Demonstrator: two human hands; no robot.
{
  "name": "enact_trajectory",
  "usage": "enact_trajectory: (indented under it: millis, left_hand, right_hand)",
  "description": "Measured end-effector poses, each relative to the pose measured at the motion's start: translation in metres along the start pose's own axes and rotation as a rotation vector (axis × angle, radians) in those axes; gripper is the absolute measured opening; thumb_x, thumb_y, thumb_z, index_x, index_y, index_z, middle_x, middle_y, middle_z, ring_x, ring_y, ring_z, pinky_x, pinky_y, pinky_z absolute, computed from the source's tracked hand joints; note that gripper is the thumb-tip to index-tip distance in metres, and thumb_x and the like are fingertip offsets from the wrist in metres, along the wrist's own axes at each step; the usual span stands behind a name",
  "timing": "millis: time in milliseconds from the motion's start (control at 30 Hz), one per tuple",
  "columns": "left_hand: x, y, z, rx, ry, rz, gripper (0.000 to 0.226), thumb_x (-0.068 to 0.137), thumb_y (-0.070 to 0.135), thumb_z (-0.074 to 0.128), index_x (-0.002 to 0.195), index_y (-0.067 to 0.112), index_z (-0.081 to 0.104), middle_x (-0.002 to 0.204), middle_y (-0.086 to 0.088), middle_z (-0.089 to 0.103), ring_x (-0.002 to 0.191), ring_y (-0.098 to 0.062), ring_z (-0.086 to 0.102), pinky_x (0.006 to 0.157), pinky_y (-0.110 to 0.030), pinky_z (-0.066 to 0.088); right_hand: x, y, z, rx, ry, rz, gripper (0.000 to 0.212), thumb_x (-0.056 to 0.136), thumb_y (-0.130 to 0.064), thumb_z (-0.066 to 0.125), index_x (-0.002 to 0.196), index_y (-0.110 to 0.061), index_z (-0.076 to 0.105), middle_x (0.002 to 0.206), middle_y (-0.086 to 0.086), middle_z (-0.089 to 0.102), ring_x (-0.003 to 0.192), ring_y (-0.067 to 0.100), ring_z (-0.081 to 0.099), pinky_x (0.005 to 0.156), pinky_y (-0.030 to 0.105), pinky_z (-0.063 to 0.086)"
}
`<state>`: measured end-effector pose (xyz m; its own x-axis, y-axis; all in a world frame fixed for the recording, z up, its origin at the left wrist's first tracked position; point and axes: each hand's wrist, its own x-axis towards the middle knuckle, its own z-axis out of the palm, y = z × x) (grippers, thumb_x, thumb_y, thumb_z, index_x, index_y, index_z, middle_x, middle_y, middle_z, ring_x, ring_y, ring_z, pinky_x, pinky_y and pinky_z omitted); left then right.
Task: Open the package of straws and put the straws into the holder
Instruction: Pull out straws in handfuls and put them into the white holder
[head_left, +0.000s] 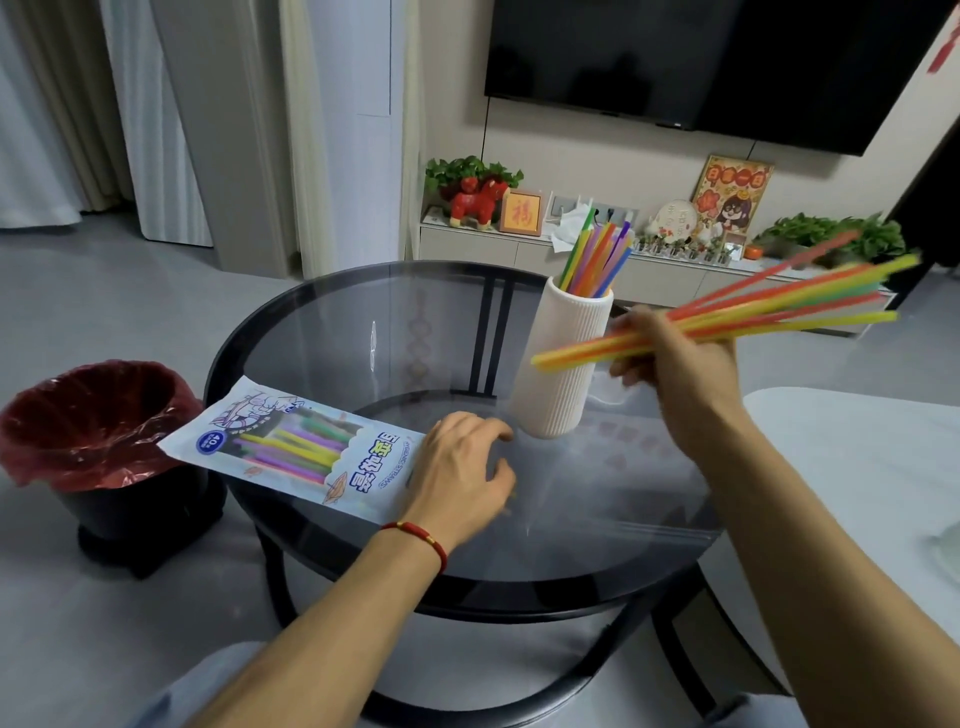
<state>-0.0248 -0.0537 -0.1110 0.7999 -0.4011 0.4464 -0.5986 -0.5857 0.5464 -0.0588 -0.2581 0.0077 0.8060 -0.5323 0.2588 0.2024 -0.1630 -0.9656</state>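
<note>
A white ribbed holder stands upright on the round glass table, with several coloured straws sticking out of its top. My right hand is raised just right of the holder and grips a bundle of coloured straws that lies nearly level and points up to the right. The straw package lies flat on the table's left side with some straws still visible inside. My left hand rests on the package's right end, fingers curled on the glass.
A black bin with a red liner stands on the floor left of the table. A white surface lies at the right. Beyond the table runs a low cabinet with plants and ornaments, under a wall television.
</note>
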Motion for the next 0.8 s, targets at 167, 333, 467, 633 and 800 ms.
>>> enact_trajectory:
  millis: [167, 333, 467, 633, 800]
  left_hand:
    - [-0.002, 0.002, -0.004, -0.041, 0.005, -0.06, 0.03, 0.086, 0.018, 0.061, 0.115, 0.019, 0.063, 0.116, -0.002, 0.061, 0.111, -0.019, 0.054, 0.094, -0.038, 0.051]
    - [-0.001, 0.002, -0.006, -0.063, 0.027, -0.084, 0.03, 0.085, 0.018, 0.06, 0.115, 0.018, 0.062, 0.116, -0.002, 0.06, 0.112, -0.019, 0.053, 0.096, -0.039, 0.049]
    - [0.0, 0.001, -0.006, -0.06, 0.023, -0.089, 0.031, 0.086, 0.017, 0.06, 0.117, 0.018, 0.061, 0.114, -0.002, 0.061, 0.114, -0.018, 0.053, 0.099, -0.038, 0.045]
    - [0.001, 0.0, -0.007, -0.108, 0.028, -0.147, 0.037, 0.086, 0.019, 0.06, 0.122, 0.026, 0.054, 0.115, 0.003, 0.054, 0.106, -0.014, 0.055, 0.091, -0.027, 0.048]
    - [0.001, -0.001, -0.01, -0.107, 0.008, -0.166, 0.037, 0.086, 0.019, 0.061, 0.122, 0.027, 0.055, 0.118, 0.003, 0.053, 0.103, -0.013, 0.056, 0.092, -0.031, 0.05]
  right_hand:
    - [0.032, -0.036, -0.006, 0.305, 0.143, 0.085, 0.016, 0.098, -0.012, 0.066, 0.09, 0.0, 0.071, 0.071, 0.011, 0.071, 0.053, 0.017, 0.066, 0.052, 0.02, 0.057]
    - [0.056, -0.039, 0.002, 0.071, 0.187, 0.004, 0.016, 0.094, -0.014, 0.064, 0.087, -0.001, 0.071, 0.073, 0.014, 0.072, 0.047, 0.017, 0.068, 0.047, 0.022, 0.056]
    - [0.069, -0.042, 0.018, -0.16, 0.148, -0.065, 0.013, 0.086, -0.013, 0.069, 0.073, -0.012, 0.069, 0.066, 0.01, 0.076, 0.05, 0.021, 0.075, 0.049, 0.03, 0.062]
    - [0.075, -0.042, 0.039, -0.528, 0.068, -0.146, 0.018, 0.089, -0.017, 0.071, 0.074, -0.014, 0.06, 0.069, 0.013, 0.074, 0.039, 0.013, 0.068, 0.039, 0.026, 0.055]
    - [0.07, -0.045, 0.046, -0.589, -0.036, -0.08, 0.024, 0.089, -0.035, 0.081, 0.093, -0.014, 0.068, 0.091, 0.01, 0.073, 0.054, 0.013, 0.061, 0.046, 0.025, 0.048]
